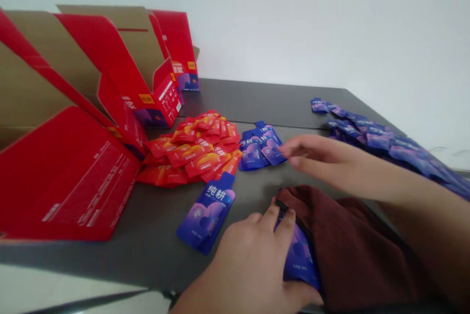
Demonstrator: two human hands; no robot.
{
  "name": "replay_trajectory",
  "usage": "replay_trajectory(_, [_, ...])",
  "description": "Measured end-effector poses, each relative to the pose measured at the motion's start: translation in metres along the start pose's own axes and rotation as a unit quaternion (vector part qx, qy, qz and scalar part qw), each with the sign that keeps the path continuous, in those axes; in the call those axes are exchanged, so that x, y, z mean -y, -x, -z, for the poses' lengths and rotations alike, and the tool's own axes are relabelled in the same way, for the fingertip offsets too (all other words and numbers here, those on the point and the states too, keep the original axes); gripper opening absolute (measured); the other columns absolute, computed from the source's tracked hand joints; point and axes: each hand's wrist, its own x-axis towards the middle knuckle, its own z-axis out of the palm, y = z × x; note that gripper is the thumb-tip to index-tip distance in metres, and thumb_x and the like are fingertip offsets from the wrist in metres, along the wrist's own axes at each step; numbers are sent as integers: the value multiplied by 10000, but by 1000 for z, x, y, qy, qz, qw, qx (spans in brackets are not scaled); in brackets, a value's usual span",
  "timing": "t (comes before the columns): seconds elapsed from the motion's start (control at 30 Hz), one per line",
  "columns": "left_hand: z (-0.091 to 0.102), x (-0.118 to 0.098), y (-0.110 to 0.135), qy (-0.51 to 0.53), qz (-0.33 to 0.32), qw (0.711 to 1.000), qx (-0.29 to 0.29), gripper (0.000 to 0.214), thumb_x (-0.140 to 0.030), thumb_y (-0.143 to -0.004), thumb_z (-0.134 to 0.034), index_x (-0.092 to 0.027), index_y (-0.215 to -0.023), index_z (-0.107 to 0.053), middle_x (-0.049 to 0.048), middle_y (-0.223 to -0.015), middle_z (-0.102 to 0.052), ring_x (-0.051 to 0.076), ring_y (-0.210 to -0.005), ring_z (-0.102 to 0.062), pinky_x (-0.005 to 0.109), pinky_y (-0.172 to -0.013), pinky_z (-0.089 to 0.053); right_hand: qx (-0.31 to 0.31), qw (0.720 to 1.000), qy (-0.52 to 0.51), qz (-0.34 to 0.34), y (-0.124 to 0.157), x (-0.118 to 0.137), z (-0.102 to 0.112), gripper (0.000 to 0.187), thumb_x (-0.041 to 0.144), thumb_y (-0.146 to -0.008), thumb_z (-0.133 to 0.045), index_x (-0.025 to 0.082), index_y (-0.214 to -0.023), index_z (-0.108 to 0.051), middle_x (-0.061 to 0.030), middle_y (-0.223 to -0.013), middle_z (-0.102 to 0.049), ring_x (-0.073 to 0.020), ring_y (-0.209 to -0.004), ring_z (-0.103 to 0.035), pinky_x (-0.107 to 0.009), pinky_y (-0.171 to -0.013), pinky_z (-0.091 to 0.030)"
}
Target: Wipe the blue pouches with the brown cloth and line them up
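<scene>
Left hand: the left hand (249,255) is palm down at the near edge of the surface, fingers curled over the dark edge of a maroon fabric pouch (352,245), thumb below. Between them it grips a blue sachet (299,260), whose upper end is tucked at or under that edge; how far it goes in is hidden.

Right hand: the right hand (330,162) reaches across the surface with its fingers (293,150) loosely together and slightly curled, holding nothing visible. The fingertips are just beside a small stack of blue sachets (262,148), apparently not touching it.

Blue sachets: besides the stack, a loose pair of blue sachets (207,216) lies near the left hand, printed with large white characters. A long spread of blue sachets (382,140) runs along the far right of the surface.

Red sachets: a heap of red-orange sachets (191,150) lies at the middle of the surface, just beside the small blue stack.

Cartons: an opened red-and-kraft carton (62,177) lies at the left, and a second red carton (157,101) stands behind it.

Surface: the dark grey surface (139,240) carries everything, with a seam running across it.
</scene>
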Motion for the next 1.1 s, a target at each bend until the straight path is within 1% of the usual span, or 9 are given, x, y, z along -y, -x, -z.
replay_trajectory(0.1, [3, -1, -3, 1, 13, 1000, 18, 1039, -729, -736, -837, -216, -1595, -556, 172, -1603, -587, 436, -1261, -702, 562, -1020, -618, 35, 991, 120, 39, -50, -3, -26, 525, 439, -1022, -625, 215, -1497, -617, -145, -1541, -602, -317, -1440, -561, -508, -1250, -408])
replay_trajectory(0.23, [5, -3, -8, -9, 25, 998, 62, 1097, -698, -721, -851, -189, -1630, -509, 202, -1629, -542, 451, -1304, -684, 564, -1044, -607, 57, 970, 231, -53, -104, -12, -55, 715, 589, -1063, -514, 196, -1656, -454, -202, -1767, -289, -405, -1627, -296, -580, -1299, -283])
replay_trajectory(0.4, [5, -3, -13, -40, 37, 994, 96, 1094, -667, -719, -882, -235, -1644, -489, 196, -1642, -519, 449, -1312, -685, 575, -1045, -606, 94, 959, 250, -90, -123, -24, -60, 718, 704, -996, -553, 307, -1595, -544, -124, -1711, -433, -474, -1572, -363, -661, -1229, -351])
replay_trajectory(0.6, [5, -2, -14, -46, 35, 993, 99, 1059, -631, -741, -880, -229, -1640, -494, 203, -1632, -528, 448, -1299, -695, 582, -1032, -613, 100, 957, 267, -58, -110, -22, -54, 696, 579, -992, -607, 175, -1558, -582, -192, -1606, -535, -381, -1508, -480, -508, -1263, -354])
replay_trajectory(0.83, [7, -5, -11, -28, 37, 996, 78, 1059, -642, -726, -870, -225, -1630, -512, 187, -1632, -538, 443, -1309, -687, 579, -1064, -594, 52, 962, 264, -45, -87, -25, -62, 617, 508, -1052, -550, 103, -1515, -604, -230, -1566, -568, -365, -1498, -497, -503, -1268, -344])
replay_trajectory(0.97, [6, -3, -8, 1, 20, 999, 50, 1070, -674, -718, -863, -188, -1613, -534, 202, -1622, -550, 446, -1319, -676, 587, -1073, -585, -15, 966, 245, -81, -74, -22, -50, 588, 460, -1084, -505, 77, -1523, -589, -238, -1584, -559, -357, -1538, -465, -488, -1266, -379])
replay_trajectory(1.03, [5, -2, -5, 4, 15, 999, 30, 1058, -672, -718, -868, -188, -1603, -548, 198, -1608, -570, 445, -1300, -686, 590, -1059, -595, -72, 969, 226, -73, -49, -8, -35, 533, 420, -1088, -511, 120, -1521, -594, -201, -1597, -557, -335, -1530, -479, -489, -1273, -384])
replay_trajectory(1.07, [4, -2, -4, 4, 13, 1000, 21, 1049, -680, -719, -866, -194, -1596, -557, 192, -1600, -582, 445, -1281, -696, 594, -1046, -602, -105, 970, 214, -55, -29, 0, -27, 479, 407, -1086, -527, 171, -1494, -618, -160, -1569, -589, -308, -1486, -527, -472, -1256, -416])
replay_trajectory(1.1, [4, -1, -3, 5, 10, 1000, 15, 1044, -696, -719, -860, -201, -1589, -565, 187, -1592, -593, 446, -1263, -704, 596, -1033, -609, -146, 977, 156, -23, -5, 9, -20, 379, 415, -1087, -550, 235, -1387, -695, -124, -1417, -699, -292, -1325, -657, -462, -1151, -528])
